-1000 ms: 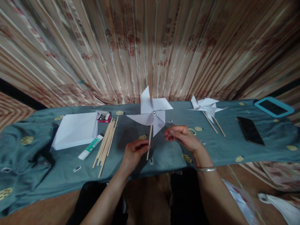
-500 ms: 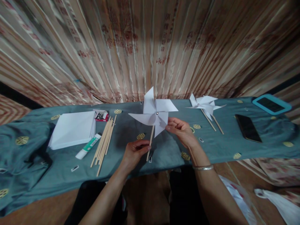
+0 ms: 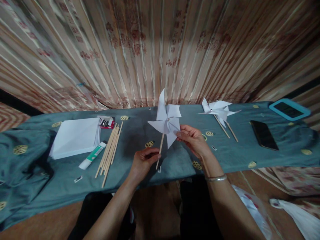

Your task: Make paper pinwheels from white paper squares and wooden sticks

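Note:
A white paper pinwheel (image 3: 163, 125) on a thin wooden stick stands upright in front of me, a silver pin at its centre. My left hand (image 3: 144, 164) pinches the lower part of the stick between thumb and fingers. On the pinwheel's right side, my right hand (image 3: 192, 138) grips the edge of the lower right blade with thumb and forefinger. Two more pinwheels (image 3: 220, 111) lie overlapping at the back right, their sticks pointing toward me.
Left on the cloth-covered table (image 3: 140, 176) are a stack of white paper (image 3: 76, 137), an open red box of pins (image 3: 107, 122), a glue stick (image 3: 92, 155) and several wooden sticks (image 3: 110, 150). A phone (image 3: 264, 135) and a blue-framed tablet (image 3: 290, 109) lie right. A patterned curtain (image 3: 155, 50) hangs behind.
The pinwheel has turned to a more slanted angle, so its blades look narrower. Both hands keep their grips in nearly the same place. The view has shifted slightly.

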Motion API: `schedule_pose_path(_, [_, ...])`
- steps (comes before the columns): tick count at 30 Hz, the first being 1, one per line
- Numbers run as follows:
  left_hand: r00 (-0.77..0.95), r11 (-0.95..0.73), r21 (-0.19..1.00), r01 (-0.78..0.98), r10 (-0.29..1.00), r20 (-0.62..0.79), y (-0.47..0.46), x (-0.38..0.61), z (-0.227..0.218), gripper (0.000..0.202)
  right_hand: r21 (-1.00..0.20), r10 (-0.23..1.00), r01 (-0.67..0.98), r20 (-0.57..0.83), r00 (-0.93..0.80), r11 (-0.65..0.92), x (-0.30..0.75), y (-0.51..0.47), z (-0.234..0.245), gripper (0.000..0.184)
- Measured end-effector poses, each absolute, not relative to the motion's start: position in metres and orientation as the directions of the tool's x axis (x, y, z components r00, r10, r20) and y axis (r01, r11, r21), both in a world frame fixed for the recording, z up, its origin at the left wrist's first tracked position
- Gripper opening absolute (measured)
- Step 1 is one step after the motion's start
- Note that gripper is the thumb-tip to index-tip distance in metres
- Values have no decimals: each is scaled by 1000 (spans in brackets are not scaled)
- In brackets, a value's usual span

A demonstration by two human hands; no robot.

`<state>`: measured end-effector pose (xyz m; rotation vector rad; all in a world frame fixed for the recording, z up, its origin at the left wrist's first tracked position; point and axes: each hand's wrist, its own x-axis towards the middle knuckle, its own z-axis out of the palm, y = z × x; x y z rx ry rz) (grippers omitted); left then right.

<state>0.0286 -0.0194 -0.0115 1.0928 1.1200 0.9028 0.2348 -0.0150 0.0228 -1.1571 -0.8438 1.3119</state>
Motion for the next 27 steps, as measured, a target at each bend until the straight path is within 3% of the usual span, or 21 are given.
schedule_pose_path(9, [195,262,964,-44,949,-249,-21,34,-9,15,-953,986,-272,-156,66,-132,228,-17,25,43])
schedule_pose_path(22, [227,246,969,-23,945,-235,-20,35,-11,16,-932,981,-353,-138,137,-82,233,-19,26,35])
schedule_pose_path(27, [239,250,968,-14,941,-239,-20,36,-12,16,-901,972,-419,-186,145,-110,233,-18,24,43])
